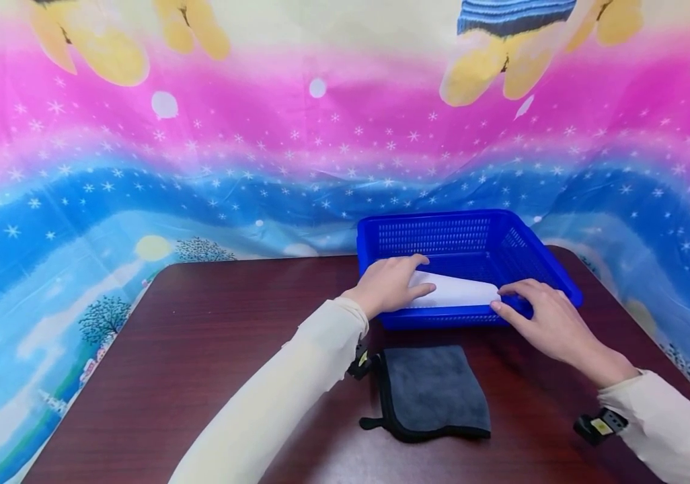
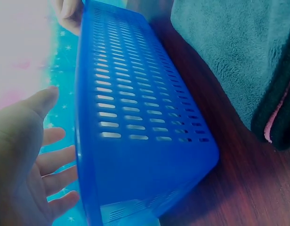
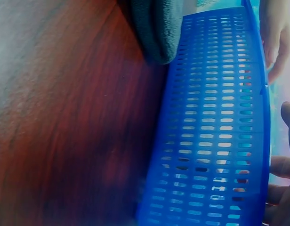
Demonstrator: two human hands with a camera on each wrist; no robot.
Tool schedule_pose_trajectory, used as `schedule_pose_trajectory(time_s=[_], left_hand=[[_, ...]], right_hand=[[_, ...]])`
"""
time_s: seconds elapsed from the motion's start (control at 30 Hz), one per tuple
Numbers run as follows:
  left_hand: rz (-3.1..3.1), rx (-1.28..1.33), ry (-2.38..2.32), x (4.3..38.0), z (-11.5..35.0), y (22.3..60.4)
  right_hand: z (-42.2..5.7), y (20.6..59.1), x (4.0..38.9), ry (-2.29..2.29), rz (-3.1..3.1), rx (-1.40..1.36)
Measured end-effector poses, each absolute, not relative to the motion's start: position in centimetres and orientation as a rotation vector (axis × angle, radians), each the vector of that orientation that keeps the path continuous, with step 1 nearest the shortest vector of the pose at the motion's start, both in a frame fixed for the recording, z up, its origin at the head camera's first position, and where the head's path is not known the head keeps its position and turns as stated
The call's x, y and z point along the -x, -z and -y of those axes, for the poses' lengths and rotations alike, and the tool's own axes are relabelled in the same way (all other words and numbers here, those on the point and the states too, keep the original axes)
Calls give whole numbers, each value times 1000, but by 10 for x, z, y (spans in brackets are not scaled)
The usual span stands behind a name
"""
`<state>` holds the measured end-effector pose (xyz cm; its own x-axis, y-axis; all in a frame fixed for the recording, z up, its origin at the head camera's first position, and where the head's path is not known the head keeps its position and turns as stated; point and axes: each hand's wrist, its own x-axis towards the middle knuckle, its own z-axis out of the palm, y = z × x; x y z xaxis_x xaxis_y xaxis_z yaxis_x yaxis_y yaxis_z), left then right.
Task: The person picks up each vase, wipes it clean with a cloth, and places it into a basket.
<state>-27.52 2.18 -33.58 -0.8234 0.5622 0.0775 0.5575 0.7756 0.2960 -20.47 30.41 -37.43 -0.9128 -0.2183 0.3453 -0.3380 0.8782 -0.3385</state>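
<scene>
A smooth white folded item (image 1: 456, 290) lies in the blue plastic basket (image 1: 563, 286), along its near side. My left hand (image 1: 389, 286) is at the item's left end, thumb and fingers spread apart. In the left wrist view that hand (image 2: 36, 165) has its fingers extended over the basket rim (image 2: 81, 117), with nothing gripped. At the other end, the thumb and forefinger of my right hand (image 1: 547, 319) reach the item's right edge. The right wrist view shows this hand (image 3: 284, 179) partly hidden behind the basket's slotted wall (image 3: 206, 117), thumb apart from the fingers.
A grey folded cloth (image 1: 432, 390) with black edging and a small loop lies in front of the basket on the dark brown wooden table (image 1: 200, 349). Behind the table hangs a printed pink and blue curtain (image 1: 296, 134). Black wrist cameras (image 1: 600, 425) sit at both cuffs.
</scene>
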Motion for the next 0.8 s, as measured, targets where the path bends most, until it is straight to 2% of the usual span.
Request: schedule_pose_trajectory(time_s=[0.4, 0.8], left_hand=[[-3012, -938, -617, 263, -9, 334], [-3010, -841, -794, 254, 11, 335]], right_hand=[[-293, 370, 206, -608, 2745, -450], [-279, 368, 203, -595, 2692, -512]])
